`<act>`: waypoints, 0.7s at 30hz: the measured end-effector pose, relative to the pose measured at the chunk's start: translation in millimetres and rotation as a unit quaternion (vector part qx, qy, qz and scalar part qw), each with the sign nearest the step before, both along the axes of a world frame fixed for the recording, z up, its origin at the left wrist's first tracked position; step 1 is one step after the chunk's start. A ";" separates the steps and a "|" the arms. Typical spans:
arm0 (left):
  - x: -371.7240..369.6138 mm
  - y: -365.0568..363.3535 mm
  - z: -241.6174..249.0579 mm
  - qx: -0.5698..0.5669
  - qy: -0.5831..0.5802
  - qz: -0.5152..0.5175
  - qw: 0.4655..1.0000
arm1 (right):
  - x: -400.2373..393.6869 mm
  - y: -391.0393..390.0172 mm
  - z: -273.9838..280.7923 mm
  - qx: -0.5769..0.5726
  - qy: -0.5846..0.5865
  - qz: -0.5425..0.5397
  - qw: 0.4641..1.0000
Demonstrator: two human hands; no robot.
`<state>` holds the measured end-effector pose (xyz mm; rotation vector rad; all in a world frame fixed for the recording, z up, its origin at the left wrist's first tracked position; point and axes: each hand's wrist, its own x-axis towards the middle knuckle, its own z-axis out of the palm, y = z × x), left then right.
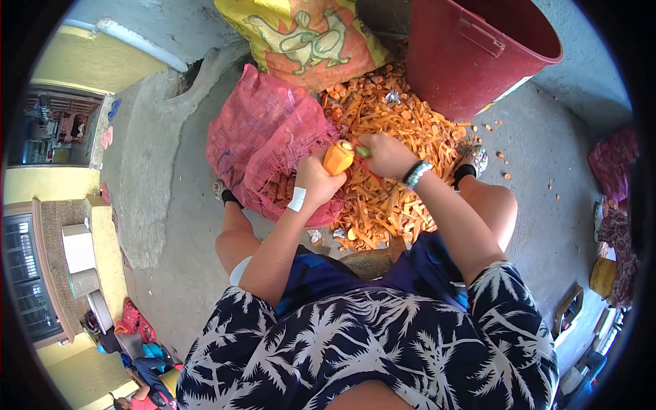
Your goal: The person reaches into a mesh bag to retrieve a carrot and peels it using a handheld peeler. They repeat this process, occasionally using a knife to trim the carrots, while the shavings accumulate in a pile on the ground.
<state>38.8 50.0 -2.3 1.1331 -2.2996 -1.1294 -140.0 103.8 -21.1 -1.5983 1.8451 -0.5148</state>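
Nearest the lens: your palm-print shirt (369, 348), knees spread over the work. Ahead, red bucket (478, 48) up top, pink mesh sack (263, 137) just left of the heap of orange peelings (393, 171) on the concrete. Your left hand (316, 179) is wrapped tight around a carrot (337, 158), tip pointing up, held above the heap. Your right hand (386, 154) is clamped on a peeler (362, 152), blade touching the carrot. Looks like you're mid-peel. Next stroke probably needs the carrot rotated to an unpeeled face, blade running away from your fingers.
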 end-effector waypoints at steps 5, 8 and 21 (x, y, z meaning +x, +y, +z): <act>0.9 19.7 2.9 0.022 -0.015 -0.107 0.994 | -48.6 -3.5 -110.3 0.257 0.163 -0.012 0.952; 14.0 3.5 0.9 0.019 0.039 -0.036 0.998 | -72.1 13.3 -94.5 0.253 0.235 -0.086 0.935; 10.5 -9.5 -1.1 0.085 0.012 -0.104 0.991 | -5.7 17.9 50.0 -0.201 -0.465 -0.156 0.848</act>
